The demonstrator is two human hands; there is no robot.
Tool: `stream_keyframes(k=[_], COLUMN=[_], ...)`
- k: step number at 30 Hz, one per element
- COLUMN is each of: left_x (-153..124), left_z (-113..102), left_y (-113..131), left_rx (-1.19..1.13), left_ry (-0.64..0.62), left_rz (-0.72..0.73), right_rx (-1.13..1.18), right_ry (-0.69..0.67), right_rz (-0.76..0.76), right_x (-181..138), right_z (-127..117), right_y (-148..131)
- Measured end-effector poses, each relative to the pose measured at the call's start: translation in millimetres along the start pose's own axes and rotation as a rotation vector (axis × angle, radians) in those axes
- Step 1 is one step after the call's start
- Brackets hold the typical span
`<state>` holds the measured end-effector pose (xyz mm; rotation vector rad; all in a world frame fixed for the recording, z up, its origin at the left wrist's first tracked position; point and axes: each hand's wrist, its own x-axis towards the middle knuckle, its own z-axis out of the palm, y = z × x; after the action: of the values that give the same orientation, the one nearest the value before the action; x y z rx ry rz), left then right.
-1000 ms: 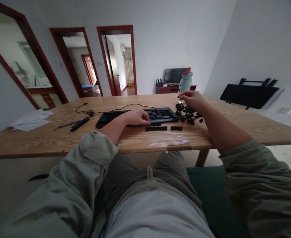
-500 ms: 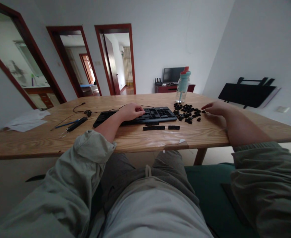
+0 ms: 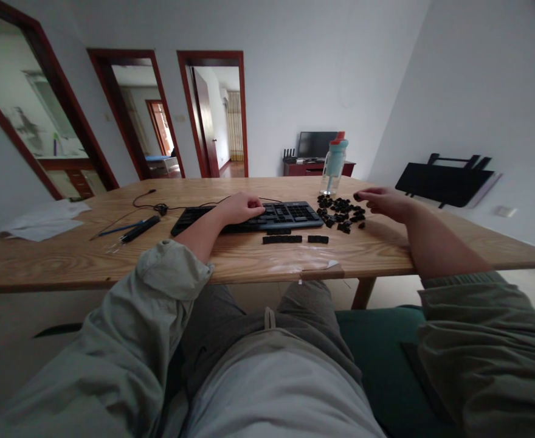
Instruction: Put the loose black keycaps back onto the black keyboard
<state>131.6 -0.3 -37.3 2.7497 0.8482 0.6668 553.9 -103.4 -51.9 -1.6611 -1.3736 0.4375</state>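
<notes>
Head view, left hand: the left hand [image 3: 239,208] lies over a long black plastic keyboard [image 3: 297,213], its fingers curled inward with little gap; whether the fingertips grip anything cannot be told.
Head view, right hand: the right hand [image 3: 383,202] is nearly closed, thumb and fingertips pinching a small black keycap [image 3: 357,196] at the right side of the pile.
Keyboard: flat on the pale wood-grained surface [image 3: 231,258], its middle partly covered by the left hand and forearm.
Loose pile: a scattered heap of small black keycaps [image 3: 341,210] spreads just right of the keyboard.
Rows: a long black row of keycaps [image 3: 282,239] and a shorter black row of keycaps [image 3: 318,239] lie end to end with a gap, in front of the keyboard.
Bottle: a clear bottle with a teal and red top [image 3: 334,163] stands upright behind the pile.
</notes>
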Motion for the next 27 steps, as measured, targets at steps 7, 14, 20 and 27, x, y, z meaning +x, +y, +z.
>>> stream_keyframes(k=[7, 14, 20, 27], left_x=[0, 0, 0, -1], left_z=[0, -1, 0, 2], left_y=[-1, 1, 0, -3], left_rx=[0.019, 0.01, 0.014, 0.03], left_ry=[-0.009, -0.02, -0.032, -0.026], left_rz=[-0.005, -0.016, -0.007, -0.017], right_rx=[0.317, 0.313, 0.242, 0.069], right_ry=[-0.306, -0.34, -0.276, -0.384], right_rz=[0.121, 0.139, 0.126, -0.155], right_x=[-9, -9, -6, -3], right_z=[9, 11, 18, 52], right_y=[-9, -8, -10, -56])
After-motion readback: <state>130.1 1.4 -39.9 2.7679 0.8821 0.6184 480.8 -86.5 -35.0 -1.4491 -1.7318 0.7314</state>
